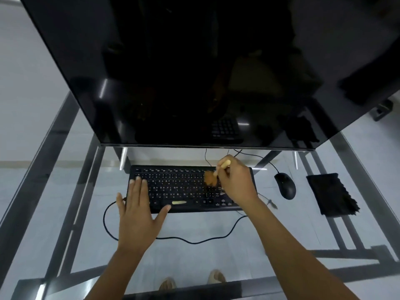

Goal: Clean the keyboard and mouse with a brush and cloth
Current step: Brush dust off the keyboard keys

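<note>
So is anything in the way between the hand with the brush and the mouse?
Nothing visible. The right hand holds the brush on the keyboard; between it and the mouse there is only bare glass table.

Your black keyboard [186, 189] lies flat with the tan brush [211, 178] bristles on its right keys, black mouse [285, 185] and folded black cloth [332, 193] lying to its right.
</note>
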